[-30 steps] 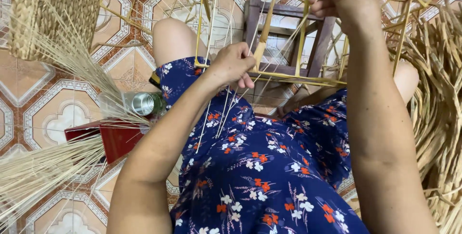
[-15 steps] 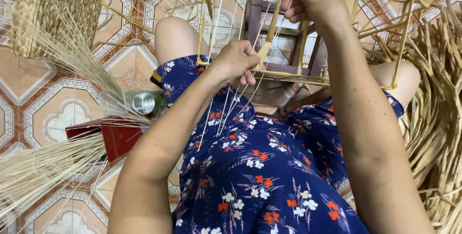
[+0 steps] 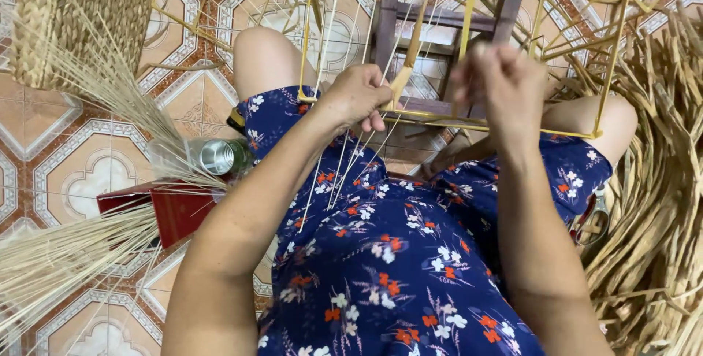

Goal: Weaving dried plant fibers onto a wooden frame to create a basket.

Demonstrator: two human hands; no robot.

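Pale reed strands (image 3: 338, 173) hang over a lap in a blue floral dress as the left hand (image 3: 356, 97) pinches them closed against a yellow wire frame (image 3: 469, 118). Blurred, the right hand (image 3: 499, 86) is curled shut around a flat straw strip (image 3: 469, 4) rising through the frame. Loose dried straw (image 3: 659, 202) lies heaped to the right on the tiled floor (image 3: 66, 165), a woven basket (image 3: 80, 12) at upper left.

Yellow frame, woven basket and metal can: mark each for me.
Yellow frame (image 3: 512, 130): head view, on its front bottom rod.
Woven basket (image 3: 80, 15): head view, on its side wall, top left.
Metal can (image 3: 217, 157): head view, on its shiny end.
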